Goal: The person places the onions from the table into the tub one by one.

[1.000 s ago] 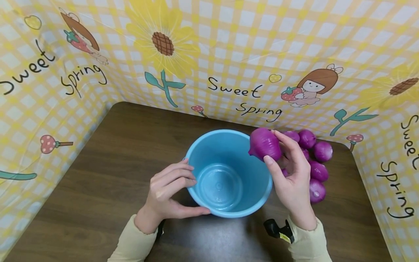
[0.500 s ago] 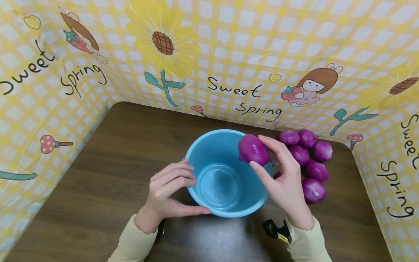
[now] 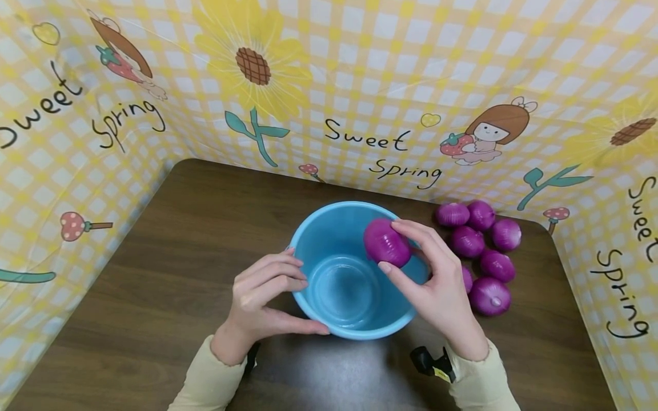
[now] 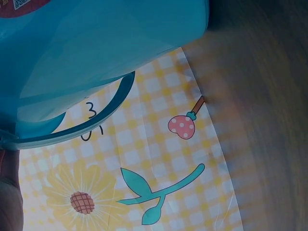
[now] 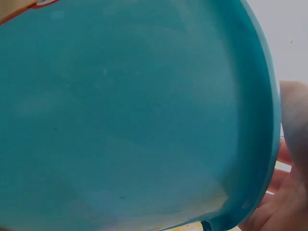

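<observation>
A light blue bucket (image 3: 356, 204) stands upright on the table, its inside floor bare. My left hand (image 3: 259, 299) grips the bucket's left rim, fingers over the edge and thumb along the near side. Over the right part of the bucket's mouth, my right hand (image 3: 444, 285) holds a purple onion (image 3: 384, 242) between thumb and fingers. In the left wrist view the bucket wall (image 4: 106, 43) fills the upper left, with a curved blue strip (image 4: 77, 136) below it. The right wrist view shows mostly the bucket's outer side (image 5: 120, 115); the onion is hidden there.
Several more purple onions (image 3: 490, 295) lie in a cluster to the right of the bucket. A yellow checked cloth (image 3: 370, 74) hangs around the back and sides of the dark wooden table (image 3: 154, 257).
My right hand has moved left and slightly toward me with the onion, from the bucket's right rim to over its mouth. More of the onion cluster shows. The left hand stays on the rim.
</observation>
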Motion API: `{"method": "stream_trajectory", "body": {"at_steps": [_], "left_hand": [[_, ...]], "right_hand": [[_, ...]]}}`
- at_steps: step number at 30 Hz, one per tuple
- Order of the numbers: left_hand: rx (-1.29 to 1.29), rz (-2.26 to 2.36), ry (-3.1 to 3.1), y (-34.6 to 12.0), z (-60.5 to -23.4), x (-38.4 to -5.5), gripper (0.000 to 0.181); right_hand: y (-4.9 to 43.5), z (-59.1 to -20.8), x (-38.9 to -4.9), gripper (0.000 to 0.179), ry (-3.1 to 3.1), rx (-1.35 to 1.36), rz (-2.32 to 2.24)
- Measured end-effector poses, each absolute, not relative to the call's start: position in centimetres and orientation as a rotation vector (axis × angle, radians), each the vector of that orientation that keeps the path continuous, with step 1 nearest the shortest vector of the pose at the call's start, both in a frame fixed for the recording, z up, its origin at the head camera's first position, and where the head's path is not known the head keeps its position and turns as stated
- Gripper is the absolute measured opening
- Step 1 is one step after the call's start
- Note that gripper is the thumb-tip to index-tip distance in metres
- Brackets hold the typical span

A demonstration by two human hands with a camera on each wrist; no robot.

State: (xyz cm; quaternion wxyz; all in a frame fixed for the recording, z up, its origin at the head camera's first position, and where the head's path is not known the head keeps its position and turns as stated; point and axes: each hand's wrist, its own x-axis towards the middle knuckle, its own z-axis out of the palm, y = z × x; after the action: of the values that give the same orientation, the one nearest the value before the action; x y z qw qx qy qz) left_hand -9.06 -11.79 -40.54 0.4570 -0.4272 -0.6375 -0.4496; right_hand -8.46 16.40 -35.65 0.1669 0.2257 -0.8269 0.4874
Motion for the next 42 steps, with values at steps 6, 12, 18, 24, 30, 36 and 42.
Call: {"method": "stream_trajectory", "body": {"at_steps": [6,12,18,24,30,36,42], "left_hand": [[-1.05,-1.113,-1.564,-11.8,-40.5,-9.1,0.063],[-1.054,-1.114,-1.561,-11.7,-40.6,-9.1,0.063],[-1.057,-1.114,-1.565,-11.8,-40.6,-9.1,0.062],[-1.056,-1.11,-1.562,-11.7,-40.6,-9.1,0.062],[-1.058,-1.112,-1.559,-11.7,-40.5,-9.1,0.062],[-1.062,-1.118,-1.577,-11.8,-40.6,-9.1,0.062],[-1.067,-1.126,-1.587,-11.8,-40.7,-9.1,0.062]], "right_hand": [[15.5,-34.0,-7.7,0.067,-2.328,0.665,1.38],[15.9,-34.6,-8.0,0.064,-2.312,0.663,1.384],[16.6,-35.8,-8.5,0.063,-2.321,0.649,1.376],[16.8,-35.9,-8.5,0.062,-2.317,0.623,1.355],[17.2,-35.9,-8.5,0.061,-2.317,0.598,1.335],[17.7,-36.1,-8.6,0.063,-2.318,0.572,1.346],[18.2,-36.3,-8.8,0.063,-2.322,0.544,1.331]]}}
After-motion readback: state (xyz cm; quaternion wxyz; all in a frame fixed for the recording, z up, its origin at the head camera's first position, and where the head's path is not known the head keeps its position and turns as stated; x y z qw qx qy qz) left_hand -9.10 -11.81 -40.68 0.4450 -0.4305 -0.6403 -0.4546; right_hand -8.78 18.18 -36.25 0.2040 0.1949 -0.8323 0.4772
